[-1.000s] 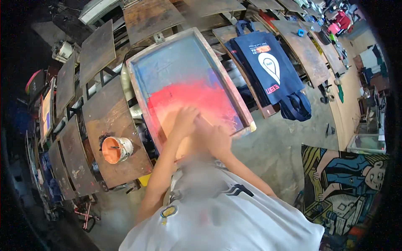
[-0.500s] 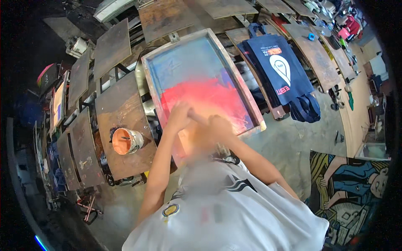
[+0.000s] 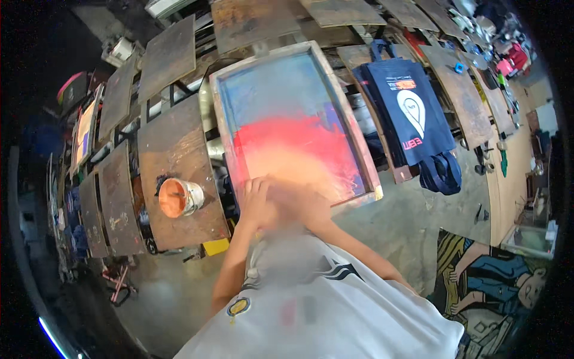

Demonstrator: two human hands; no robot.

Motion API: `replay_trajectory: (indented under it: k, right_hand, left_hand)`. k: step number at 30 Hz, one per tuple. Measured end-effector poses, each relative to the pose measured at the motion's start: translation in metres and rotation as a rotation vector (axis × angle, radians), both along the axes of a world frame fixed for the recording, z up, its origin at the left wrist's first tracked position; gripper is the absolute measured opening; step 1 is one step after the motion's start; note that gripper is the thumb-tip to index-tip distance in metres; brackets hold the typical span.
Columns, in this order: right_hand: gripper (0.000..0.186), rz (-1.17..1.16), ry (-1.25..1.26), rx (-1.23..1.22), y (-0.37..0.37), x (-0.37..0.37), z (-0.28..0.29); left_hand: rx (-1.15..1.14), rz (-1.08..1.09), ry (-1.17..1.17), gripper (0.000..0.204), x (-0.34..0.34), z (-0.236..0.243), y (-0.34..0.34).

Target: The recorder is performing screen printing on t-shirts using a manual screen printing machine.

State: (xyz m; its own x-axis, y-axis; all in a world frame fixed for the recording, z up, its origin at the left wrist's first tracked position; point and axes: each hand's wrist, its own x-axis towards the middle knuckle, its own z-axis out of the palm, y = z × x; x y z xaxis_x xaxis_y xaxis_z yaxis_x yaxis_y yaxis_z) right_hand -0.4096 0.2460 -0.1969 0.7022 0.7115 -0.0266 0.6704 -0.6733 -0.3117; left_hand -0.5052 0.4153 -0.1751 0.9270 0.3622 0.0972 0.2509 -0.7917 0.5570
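Note:
A wooden-framed printing screen (image 3: 348, 128) lies in front of me. Red ink (image 3: 281, 131) runs across the middle of its blue mesh, fading to peach nearer to me. At the near end of the screen, my left hand (image 3: 256, 202) is closed with its fingers bent over the bar of a squeegee (image 3: 284, 194). My right hand (image 3: 312, 206) is on the other side of the bar; blur softens its fingers. Much of the squeegee is hidden by the hands and the blur.
On the board at left stands a white bucket (image 3: 192, 197) of orange ink. Dark blue tote bags (image 3: 406, 113) are stacked on a board at right. More worn boards (image 3: 169, 60) stand in rows around. A painted picture (image 3: 496, 278) is at lower right.
Both hands have come back toward my body, pulling the squeegee to the screen's near end. More peach ink shows on the mesh. The view has shifted slightly.

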Motion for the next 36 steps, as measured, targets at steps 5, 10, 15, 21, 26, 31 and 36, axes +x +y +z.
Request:
replay_trajectory:
  k: [5, 10, 15, 21, 26, 31, 36]
  right_hand:
    - [0.021, 0.201, -0.051, -0.102, 0.005, 0.004, -0.007]
    - [0.017, 0.364, -0.003, 0.065, 0.0, 0.023, -0.002]
    - [0.017, 0.521, -0.004, 0.145, -0.015, 0.025, 0.027]
    - [0.034, 0.315, 0.078, 0.098, -0.027, 0.016, 0.019]
    - [0.019, 0.059, 0.072, 0.067, -0.011, 0.017, 0.033]
    - [0.022, -0.03, 0.065, -0.23, -0.008, 0.024, 0.007]
    - [0.022, -0.047, 0.121, -0.096, 0.012, 0.0, -0.01]
  left_hand:
    - [0.013, 0.067, -0.028, 0.043, -0.016, 0.009, -0.005]
    - [-0.04, 0.049, -0.068, 0.047, -0.04, 0.02, -0.01]
    - [-0.054, 0.021, 0.087, 0.047, -0.081, 0.03, -0.038]
    - [-0.004, 0.031, 0.014, 0.044, -0.056, 0.021, -0.036]
    - [0.236, -0.18, -0.125, 0.042, 0.034, 0.022, 0.007]
    - [0.346, -0.445, -0.023, 0.037, 0.09, -0.011, 0.03]
    - [0.442, -0.452, -0.058, 0.041, 0.062, -0.026, 0.053]
